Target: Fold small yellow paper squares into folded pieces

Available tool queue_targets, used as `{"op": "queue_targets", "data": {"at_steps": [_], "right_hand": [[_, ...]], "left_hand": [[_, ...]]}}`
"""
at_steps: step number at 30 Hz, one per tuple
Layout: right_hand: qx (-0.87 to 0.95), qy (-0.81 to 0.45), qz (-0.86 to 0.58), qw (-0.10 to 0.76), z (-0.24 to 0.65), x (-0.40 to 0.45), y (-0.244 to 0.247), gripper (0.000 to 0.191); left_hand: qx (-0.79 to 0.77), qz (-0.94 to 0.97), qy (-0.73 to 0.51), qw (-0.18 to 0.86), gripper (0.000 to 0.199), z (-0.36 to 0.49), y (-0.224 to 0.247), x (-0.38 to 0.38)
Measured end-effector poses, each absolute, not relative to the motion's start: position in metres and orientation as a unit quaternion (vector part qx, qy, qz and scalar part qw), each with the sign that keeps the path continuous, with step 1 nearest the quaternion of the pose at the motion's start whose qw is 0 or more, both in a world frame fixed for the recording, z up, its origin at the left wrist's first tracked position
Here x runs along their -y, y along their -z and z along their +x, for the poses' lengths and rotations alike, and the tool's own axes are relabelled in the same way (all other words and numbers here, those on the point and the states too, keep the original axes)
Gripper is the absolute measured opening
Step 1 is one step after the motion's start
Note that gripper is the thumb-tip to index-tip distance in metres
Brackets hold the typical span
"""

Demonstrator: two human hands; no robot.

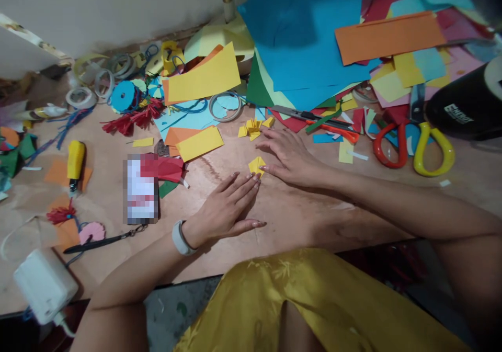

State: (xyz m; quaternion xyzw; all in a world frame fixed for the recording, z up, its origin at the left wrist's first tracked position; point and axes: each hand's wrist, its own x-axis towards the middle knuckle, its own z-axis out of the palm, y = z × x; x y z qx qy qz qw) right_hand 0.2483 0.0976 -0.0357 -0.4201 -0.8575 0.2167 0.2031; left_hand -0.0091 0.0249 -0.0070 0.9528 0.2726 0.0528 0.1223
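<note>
A small folded piece of yellow paper (257, 165) lies on the wooden table between my two hands. My left hand (229, 205) rests flat and open, palm down, its fingertips touching the near edge of the fold. From the right, my right hand (288, 156) reaches over with its fingers apart; the thumb touches the paper's right side. Just beyond, several folded yellow paper pieces (253, 128) sit in a small cluster near my right fingertips.
Left of my hands are a phone (141, 195), a yellow-handled tool (75, 166) and a white adapter (46, 285). Scissors (413, 148), a box cutter (301, 115) and a black cup (465, 101) lie right. Coloured paper sheets (298, 43) fill the back.
</note>
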Motion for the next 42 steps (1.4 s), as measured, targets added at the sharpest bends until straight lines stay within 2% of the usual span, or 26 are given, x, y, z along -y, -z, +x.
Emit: {"op": "queue_targets", "data": {"at_steps": [8, 12, 15, 18, 22, 27, 35, 42], "right_hand": [[0.854, -0.231, -0.433, 0.172, 0.248, -0.104, 0.032, 0.048], [0.851, -0.185, -0.462, 0.167, 0.241, -0.099, 0.037, 0.063], [0.858, -0.168, -0.459, 0.158, 0.239, -0.099, 0.041, 0.066], [0.86, -0.166, -0.453, 0.164, 0.24, -0.1, 0.044, 0.067], [0.862, -0.159, -0.454, 0.159, 0.24, -0.101, 0.044, 0.068], [0.865, -0.165, -0.447, 0.157, 0.241, -0.1, 0.042, 0.066], [0.857, -0.185, -0.442, 0.191, 0.241, -0.1, 0.042, 0.059], [0.816, -0.243, -0.451, 0.27, 0.241, -0.104, 0.041, 0.039]], "left_hand": [[-0.263, 0.956, -0.075, 0.11, 0.085, -0.008, 0.007, -0.026], [-0.266, 0.953, -0.098, 0.107, 0.081, -0.008, 0.005, -0.027], [-0.265, 0.952, -0.117, 0.1, 0.078, -0.007, 0.001, -0.031], [-0.261, 0.958, -0.083, 0.083, 0.074, -0.001, -0.005, -0.036], [-0.286, 0.956, -0.058, 0.026, 0.08, 0.014, -0.004, -0.038], [-0.289, 0.955, -0.07, -0.027, 0.075, 0.02, 0.001, -0.03], [-0.293, 0.952, -0.084, 0.016, 0.066, 0.005, -0.006, -0.013], [-0.291, 0.949, -0.119, 0.038, 0.06, 0.0, -0.005, -0.011]]}}
